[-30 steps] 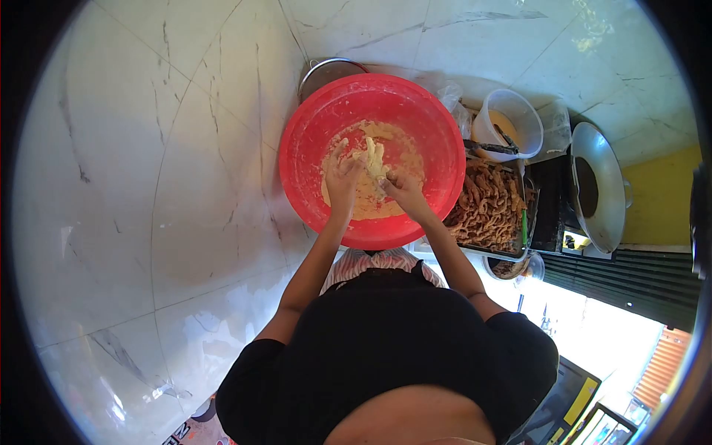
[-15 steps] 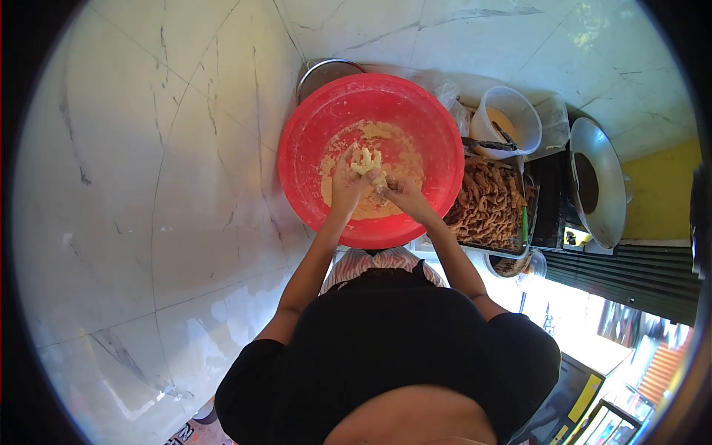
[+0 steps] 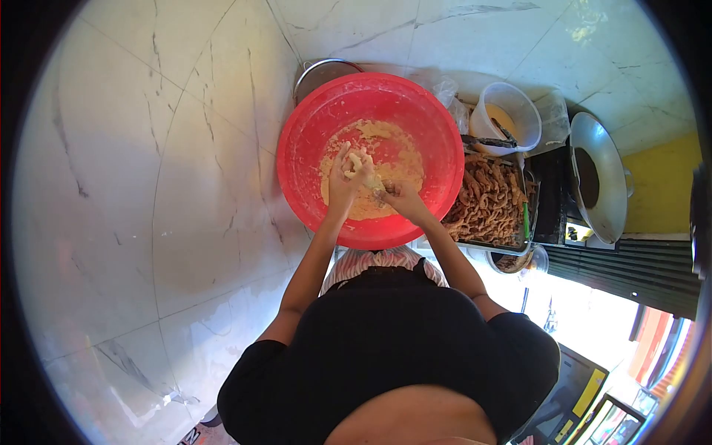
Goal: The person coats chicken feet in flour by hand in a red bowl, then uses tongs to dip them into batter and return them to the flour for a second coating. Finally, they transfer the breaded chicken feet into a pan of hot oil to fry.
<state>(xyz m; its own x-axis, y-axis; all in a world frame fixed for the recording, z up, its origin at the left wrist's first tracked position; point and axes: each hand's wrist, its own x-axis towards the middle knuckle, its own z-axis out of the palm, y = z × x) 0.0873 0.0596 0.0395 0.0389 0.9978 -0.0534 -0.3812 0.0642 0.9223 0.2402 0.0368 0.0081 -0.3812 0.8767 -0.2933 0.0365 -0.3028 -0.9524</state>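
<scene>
Both hands are over a large red basin [image 3: 308, 122], where pale flour [image 3: 378, 132] lies clumped and smeared across the bottom. My left hand [image 3: 345, 184] is closed around pale flour-coated strips [image 3: 360, 163], which stick out above the fingers. At the lower end of these strips, my right hand [image 3: 404, 199] is closed with its fingertips pinching the same floury pieces. Flour dusts the fingers of both hands. What the strips are made of under the coating cannot be made out.
Right of the basin stands a metal tray [image 3: 528, 241] heaped with brown fried strips [image 3: 489, 200]. Behind it are a clear tub [image 3: 523, 111] of yellowish liquid and dark tongs [image 3: 489, 142]. A large wok [image 3: 607, 185] stands farther right. A marbled wall [image 3: 215, 148] rises on the left.
My left hand has closed further over the floury strips, and less of them shows above the fingers. The right hand stays almost in place beside it.
</scene>
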